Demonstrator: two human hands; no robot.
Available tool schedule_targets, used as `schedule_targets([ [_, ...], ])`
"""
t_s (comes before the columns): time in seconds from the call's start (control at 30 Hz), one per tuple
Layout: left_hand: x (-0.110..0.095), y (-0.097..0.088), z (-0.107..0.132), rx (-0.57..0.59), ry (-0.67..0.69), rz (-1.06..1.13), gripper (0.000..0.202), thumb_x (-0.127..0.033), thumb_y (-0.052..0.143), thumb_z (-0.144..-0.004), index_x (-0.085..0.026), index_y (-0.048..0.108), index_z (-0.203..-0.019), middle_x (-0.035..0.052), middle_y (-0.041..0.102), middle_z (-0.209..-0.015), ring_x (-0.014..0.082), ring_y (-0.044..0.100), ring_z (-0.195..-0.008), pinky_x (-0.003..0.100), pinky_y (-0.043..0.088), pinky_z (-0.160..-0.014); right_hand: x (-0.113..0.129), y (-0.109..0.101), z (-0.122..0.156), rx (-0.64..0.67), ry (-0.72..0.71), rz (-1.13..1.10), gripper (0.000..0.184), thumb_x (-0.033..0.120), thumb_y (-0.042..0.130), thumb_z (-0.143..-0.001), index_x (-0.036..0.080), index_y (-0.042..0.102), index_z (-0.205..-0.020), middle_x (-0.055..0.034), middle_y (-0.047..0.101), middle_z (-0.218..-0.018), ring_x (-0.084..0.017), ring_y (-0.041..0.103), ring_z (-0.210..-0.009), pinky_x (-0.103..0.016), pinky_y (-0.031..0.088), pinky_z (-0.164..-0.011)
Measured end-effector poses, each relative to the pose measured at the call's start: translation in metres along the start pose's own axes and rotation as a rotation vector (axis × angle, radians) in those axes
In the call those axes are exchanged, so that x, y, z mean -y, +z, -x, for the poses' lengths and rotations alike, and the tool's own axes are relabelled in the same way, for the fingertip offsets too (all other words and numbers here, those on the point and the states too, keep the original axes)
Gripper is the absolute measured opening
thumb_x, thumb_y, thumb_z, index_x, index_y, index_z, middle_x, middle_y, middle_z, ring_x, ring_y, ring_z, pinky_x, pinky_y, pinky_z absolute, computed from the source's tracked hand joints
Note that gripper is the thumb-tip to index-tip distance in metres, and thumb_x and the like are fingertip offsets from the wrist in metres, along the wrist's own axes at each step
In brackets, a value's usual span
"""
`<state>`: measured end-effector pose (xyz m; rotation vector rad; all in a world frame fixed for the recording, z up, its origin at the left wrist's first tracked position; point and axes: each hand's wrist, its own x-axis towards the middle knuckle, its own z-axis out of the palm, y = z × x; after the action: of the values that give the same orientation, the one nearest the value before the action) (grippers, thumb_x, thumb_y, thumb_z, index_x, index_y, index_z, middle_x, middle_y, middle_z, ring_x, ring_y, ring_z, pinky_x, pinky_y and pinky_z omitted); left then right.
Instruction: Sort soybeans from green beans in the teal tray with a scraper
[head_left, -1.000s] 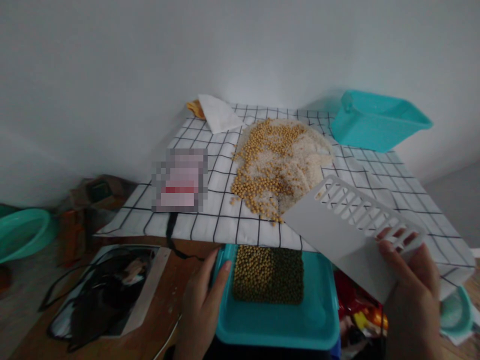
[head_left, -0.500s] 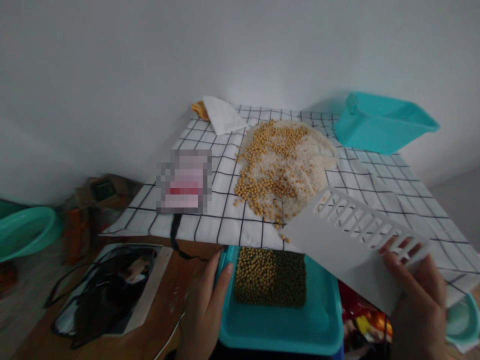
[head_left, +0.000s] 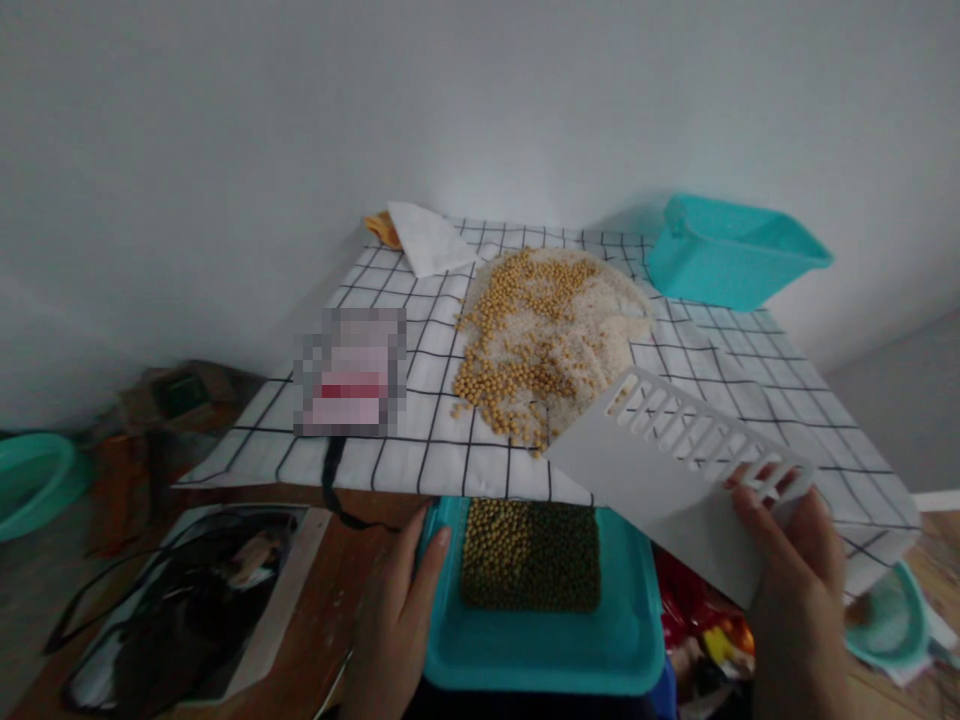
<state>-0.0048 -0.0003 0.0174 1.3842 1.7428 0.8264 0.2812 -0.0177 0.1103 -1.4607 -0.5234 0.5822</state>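
Note:
My right hand (head_left: 795, 570) grips one end of a white slotted plastic board (head_left: 667, 470), held tilted over the table's front edge. Its far corner lies close to a pile of yellow soybeans mixed with white rice (head_left: 547, 335) on the checked cloth (head_left: 420, 440). My left hand (head_left: 397, 620) holds the left rim of a teal tray (head_left: 630, 640) just below the table edge. The tray carries soybeans and darker green beans (head_left: 529, 555).
A teal tub (head_left: 731, 250) stands at the table's back right and a folded white cloth (head_left: 427, 238) at the back. A blurred pink item (head_left: 349, 372) lies left of the pile. Low at the left are a teal basin (head_left: 30, 475) and a dark bag (head_left: 187, 590).
The view has shifted a little, so everything sits slightly left and lower. The board stays near the pile's front edge. Both hands keep their hold.

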Motion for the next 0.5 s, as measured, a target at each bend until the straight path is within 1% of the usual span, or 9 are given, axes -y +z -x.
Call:
schedule_targets([
  [0.13,-0.002,0.001,0.004,0.003,-0.045,0.040,0.054,-0.056,0.055,-0.089,-0.021,0.064,-0.129,0.0105,0.072,-0.133,0.0300,0.064,-0.127,0.045,0.049,-0.109,-0.004,0.001,-0.004,-0.015,-0.035,0.004,0.021,0.033,0.082,-0.073,0.023,0.068,-0.086,0.0012,0.063,-0.082,-0.015,0.057,-0.073,-0.024,0.043,-0.059],
  [0.27,-0.008,0.005,0.008,-0.084,-0.031,0.084,0.048,-0.053,0.053,-0.091,-0.024,0.065,-0.127,0.0071,0.074,-0.130,0.0277,0.064,-0.126,0.043,0.046,-0.112,-0.007,0.000,-0.006,-0.010,-0.108,0.030,0.021,0.034,0.080,-0.075,0.022,0.068,-0.087,-0.0002,0.063,-0.086,-0.016,0.058,-0.077,-0.025,0.043,-0.063],
  [0.3,-0.009,0.005,0.008,-0.086,-0.021,0.085,0.046,-0.052,0.052,-0.092,-0.024,0.065,-0.127,0.0063,0.074,-0.130,0.0272,0.064,-0.127,0.042,0.046,-0.112,-0.007,0.001,-0.005,-0.002,-0.115,0.032,0.021,0.033,0.080,-0.075,0.022,0.068,-0.088,-0.0001,0.063,-0.086,-0.016,0.058,-0.077,-0.026,0.043,-0.064],
  [0.43,-0.011,0.001,0.002,-0.002,-0.041,0.072,0.048,-0.053,0.054,-0.090,-0.025,0.065,-0.128,0.0055,0.073,-0.131,0.0280,0.064,-0.127,0.041,0.048,-0.109,-0.003,0.006,-0.004,0.042,-0.128,0.020,0.016,0.031,0.078,-0.077,0.022,0.067,-0.085,0.0013,0.063,-0.083,-0.015,0.056,-0.073,-0.026,0.040,-0.065],
  [0.5,-0.010,-0.001,0.000,0.008,-0.044,0.075,0.050,-0.053,0.055,-0.090,-0.023,0.065,-0.129,0.0060,0.073,-0.132,0.0284,0.063,-0.129,0.040,0.048,-0.110,-0.002,0.009,-0.004,0.050,-0.126,0.014,0.015,0.029,0.078,-0.077,0.022,0.067,-0.084,0.0016,0.063,-0.082,-0.014,0.055,-0.072,-0.026,0.039,-0.065],
])
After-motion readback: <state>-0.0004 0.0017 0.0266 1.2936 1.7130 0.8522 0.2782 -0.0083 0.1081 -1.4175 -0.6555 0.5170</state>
